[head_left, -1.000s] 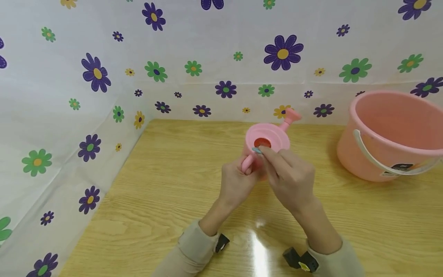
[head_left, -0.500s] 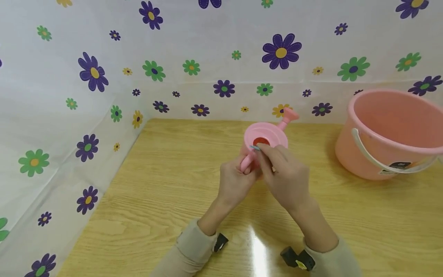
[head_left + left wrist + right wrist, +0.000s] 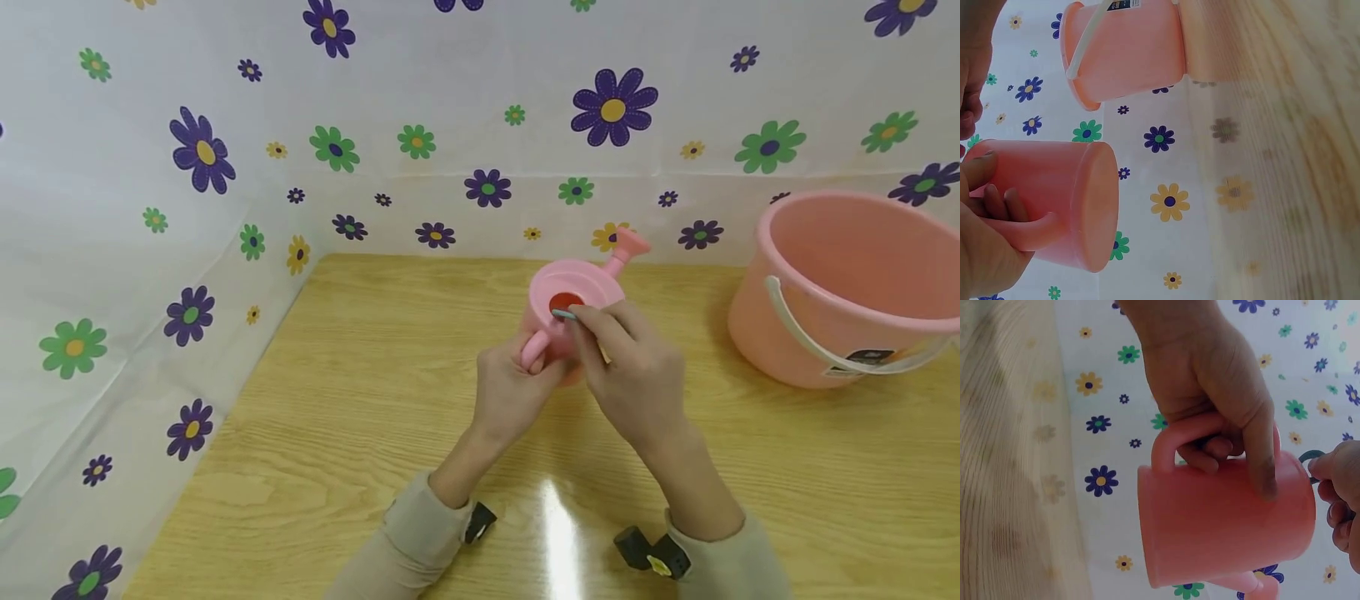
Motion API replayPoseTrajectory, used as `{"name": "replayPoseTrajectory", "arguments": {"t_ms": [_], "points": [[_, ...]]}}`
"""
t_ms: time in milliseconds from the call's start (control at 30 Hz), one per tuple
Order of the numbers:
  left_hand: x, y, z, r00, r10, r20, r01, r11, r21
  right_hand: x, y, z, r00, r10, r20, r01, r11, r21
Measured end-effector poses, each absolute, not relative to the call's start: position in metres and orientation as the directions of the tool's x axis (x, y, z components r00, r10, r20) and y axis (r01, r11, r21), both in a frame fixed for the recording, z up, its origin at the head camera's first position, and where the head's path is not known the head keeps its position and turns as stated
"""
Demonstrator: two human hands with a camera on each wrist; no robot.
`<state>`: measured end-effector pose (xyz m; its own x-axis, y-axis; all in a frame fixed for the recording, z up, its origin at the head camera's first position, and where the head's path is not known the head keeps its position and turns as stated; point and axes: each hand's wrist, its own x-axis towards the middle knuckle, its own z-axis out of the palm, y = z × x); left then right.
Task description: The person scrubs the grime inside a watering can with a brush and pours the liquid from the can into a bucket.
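A pink watering can (image 3: 543, 321) is held up over the wooden table (image 3: 337, 375), its underside showing in the left wrist view. My left hand (image 3: 510, 387) grips its handle (image 3: 1166, 450), thumb along the can's wall. The sprinkler spout (image 3: 628, 246) points away to the right. Between thumb and index finger my right hand (image 3: 637, 371) pinches a thin teal curved piece (image 3: 564, 314), which looks like part of a ring in the right wrist view. That piece is at the can's round top opening (image 3: 566, 302), where something red-orange shows inside; I cannot tell whether they touch.
A large pink bucket (image 3: 780, 333) with a white handle (image 3: 806, 342) stands at the right of the table. Behind and to the left hangs a white sheet (image 3: 420, 75) printed with flowers. Small black devices (image 3: 648, 554) are strapped at both wrists.
The right hand has shifted slightly left and then back right, turning the teal piece, which now lies over the can's opening. The left hand keeps its grip on the handle.
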<state>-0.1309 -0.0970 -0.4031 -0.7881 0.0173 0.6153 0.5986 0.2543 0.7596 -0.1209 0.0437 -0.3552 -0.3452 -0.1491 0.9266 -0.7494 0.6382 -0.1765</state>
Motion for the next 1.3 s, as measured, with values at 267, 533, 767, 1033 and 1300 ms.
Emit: {"name": "replayPoseTrajectory", "arguments": {"t_ms": [267,533,767,1033,1300], "points": [[-0.133,-0.098,-0.405,-0.772,0.015,0.636,0.610,0.297,0.734,-0.117,0.042,-0.349,-0.232,-0.169,0.958,-0.800,0.594,-0.089],[-0.132,-0.098,-0.405,-0.787,0.025,0.616,0.601,0.253,0.758,-0.121,0.044,-0.352,-0.359,-0.188,0.914,-0.769,0.615,-0.175],[-0.132,-0.095,-0.404,-0.779,0.020,0.626,0.609,0.259,0.750,-0.115,0.045,-0.348,-0.291,-0.213,0.933,-0.797,0.593,-0.113],[-0.131,-0.096,-0.404,-0.771,0.004,0.636,0.616,0.254,0.745,-0.112,0.041,-0.347,-0.277,-0.212,0.937,-0.801,0.589,-0.104],[-0.132,-0.096,-0.403,-0.769,0.017,0.639,0.618,0.275,0.737,-0.116,0.041,-0.350,-0.322,-0.215,0.922,-0.785,0.605,-0.134]]}}
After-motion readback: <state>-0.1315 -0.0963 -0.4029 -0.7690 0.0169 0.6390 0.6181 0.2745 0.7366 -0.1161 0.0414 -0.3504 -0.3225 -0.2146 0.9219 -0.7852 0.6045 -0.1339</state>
